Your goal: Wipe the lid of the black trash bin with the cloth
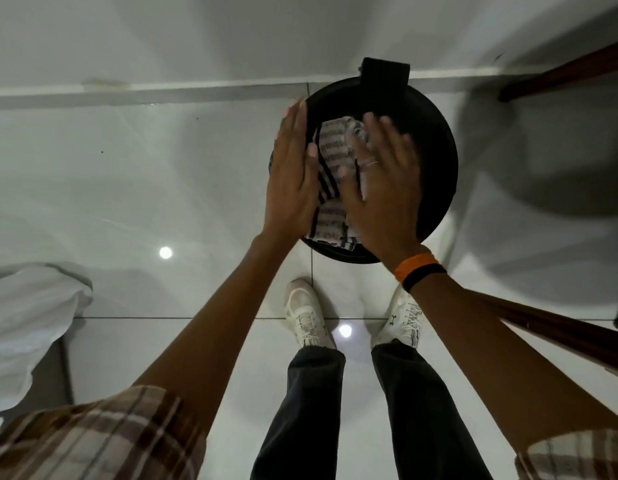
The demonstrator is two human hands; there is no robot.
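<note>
On the lid (428, 140), the soft, limp cloth (330, 157) is pressed flat under the spread right hand (380, 188); the open left hand (293, 174) is held at the lid's left rim.

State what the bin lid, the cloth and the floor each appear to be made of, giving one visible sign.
Bin lid: probably plastic, smooth dull black with a moulded rim. Cloth: woven fabric, striped and creased. Floor: glossy white tile, grout lines and mirrored lamp spots.
</note>
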